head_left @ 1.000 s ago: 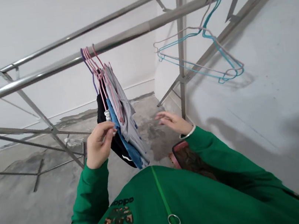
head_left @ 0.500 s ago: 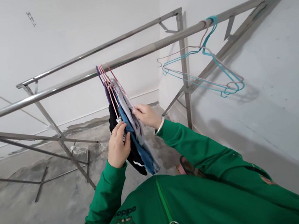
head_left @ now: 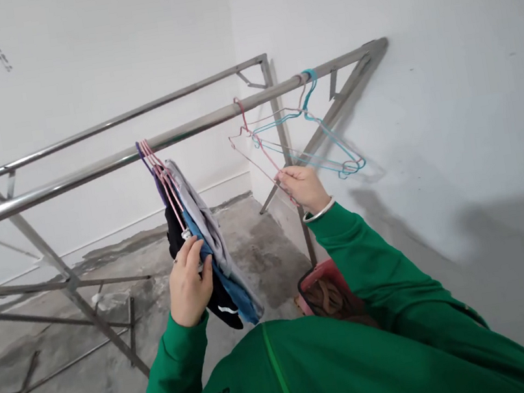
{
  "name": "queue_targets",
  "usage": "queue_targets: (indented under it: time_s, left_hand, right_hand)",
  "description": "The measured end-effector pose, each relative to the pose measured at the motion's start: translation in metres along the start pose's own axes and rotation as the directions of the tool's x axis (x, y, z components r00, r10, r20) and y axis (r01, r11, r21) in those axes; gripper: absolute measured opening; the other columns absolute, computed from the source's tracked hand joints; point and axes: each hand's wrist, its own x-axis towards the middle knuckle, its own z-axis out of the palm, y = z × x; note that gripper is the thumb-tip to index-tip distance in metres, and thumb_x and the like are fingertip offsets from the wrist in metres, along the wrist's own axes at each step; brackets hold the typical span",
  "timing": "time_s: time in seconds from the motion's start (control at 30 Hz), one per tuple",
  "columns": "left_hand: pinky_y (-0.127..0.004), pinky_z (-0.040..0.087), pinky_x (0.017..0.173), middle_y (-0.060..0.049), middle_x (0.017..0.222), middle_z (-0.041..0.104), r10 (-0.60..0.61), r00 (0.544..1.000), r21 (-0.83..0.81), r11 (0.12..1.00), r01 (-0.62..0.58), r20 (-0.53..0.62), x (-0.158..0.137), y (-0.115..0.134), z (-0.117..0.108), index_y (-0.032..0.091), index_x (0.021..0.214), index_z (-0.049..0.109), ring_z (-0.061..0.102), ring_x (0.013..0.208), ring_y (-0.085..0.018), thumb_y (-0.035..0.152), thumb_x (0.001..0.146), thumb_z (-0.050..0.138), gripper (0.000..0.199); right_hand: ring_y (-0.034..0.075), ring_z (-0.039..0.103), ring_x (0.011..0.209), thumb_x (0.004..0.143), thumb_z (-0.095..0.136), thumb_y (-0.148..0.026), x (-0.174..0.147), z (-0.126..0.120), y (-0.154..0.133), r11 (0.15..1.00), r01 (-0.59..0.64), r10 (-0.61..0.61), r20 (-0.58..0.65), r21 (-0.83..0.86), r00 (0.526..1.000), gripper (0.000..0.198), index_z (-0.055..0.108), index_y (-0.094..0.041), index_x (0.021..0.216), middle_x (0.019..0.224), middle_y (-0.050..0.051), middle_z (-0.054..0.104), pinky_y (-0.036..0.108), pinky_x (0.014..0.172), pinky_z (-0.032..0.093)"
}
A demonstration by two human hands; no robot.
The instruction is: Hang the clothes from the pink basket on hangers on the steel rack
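Note:
My right hand [head_left: 304,187] pinches the lower part of a bare pink hanger [head_left: 263,153], whose hook is over the front rail [head_left: 202,124]. My left hand [head_left: 190,279] is closed at the side of a bunch of hanging clothes, near a small white patterned piece; its fingertips partly hide what they grip. In the bunch are a black garment [head_left: 176,222], a blue garment [head_left: 237,295] and a light grey garment [head_left: 202,212]. They hang on pink hangers [head_left: 150,153] and a purple hanger [head_left: 139,150] set close together.
Blue hangers [head_left: 331,130] and a pale pink one hang farther right on the same rail. A red basket [head_left: 335,271] with brown cloth in it stands on the floor below my right arm. The metal rack's legs [head_left: 79,289] spread at left; a white wall is at right.
My right hand has moved the pink hanger right along the rail, away from the clothes. My left hand stays at the bunch. The view has turned right, bringing the basket into sight.

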Motion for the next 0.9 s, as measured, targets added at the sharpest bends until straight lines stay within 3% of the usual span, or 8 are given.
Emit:
queue_targets:
  time_s: [0.17,0.43,0.77,0.9]
  left_hand:
    - [-0.043,0.051,0.097,-0.015,0.126,0.061,0.012,1.0,0.014,1.0,-0.012,-0.009,0.001,-0.002,0.0,0.018,0.121,0.057,0.059,0.117,-0.028,0.025,0.091,0.051,0.031]
    - [-0.042,0.052,0.096,-0.015,0.125,0.061,0.028,1.0,0.067,0.997,-0.027,-0.01,0.001,-0.002,-0.002,0.015,0.119,0.057,0.06,0.115,-0.028,0.025,0.092,0.049,0.03]
    - [-0.043,0.052,0.096,-0.016,0.125,0.061,0.017,1.0,0.083,0.996,-0.016,-0.008,0.0,-0.002,-0.004,0.015,0.118,0.058,0.061,0.115,-0.029,0.027,0.092,0.049,0.03]
    - [-0.043,0.053,0.095,-0.017,0.124,0.062,0.025,1.0,0.095,0.995,-0.024,-0.009,0.002,-0.001,-0.004,0.013,0.118,0.058,0.061,0.115,-0.03,0.027,0.093,0.048,0.03]
  right_hand:
    - [0.004,0.028,0.036,0.07,0.056,-0.033,0.002,-0.026,0.0,0.993,-0.068,0.082,-0.167,0.092,0.983,0.019,0.06,-0.014,0.067,0.042,-0.008,0.036,0.019,0.038,0.016]
    - [0.004,0.029,0.036,0.068,0.057,-0.03,0.012,-0.054,0.002,0.992,-0.117,0.123,-0.283,0.038,0.951,0.018,0.061,-0.013,0.066,0.04,-0.008,0.037,0.019,0.04,0.018]
    - [0.012,0.047,0.056,0.072,0.052,-0.033,0.018,-0.062,0.029,0.958,-0.013,-0.081,-0.311,-0.288,0.947,0.022,0.064,-0.015,0.067,0.055,-0.002,0.051,0.025,0.056,0.035]
    - [0.015,0.052,0.061,0.073,0.049,-0.032,0.023,-0.061,0.037,0.94,-0.011,-0.109,-0.331,-0.342,0.937,0.022,0.063,-0.015,0.067,0.059,0.001,0.056,0.028,0.061,0.039]
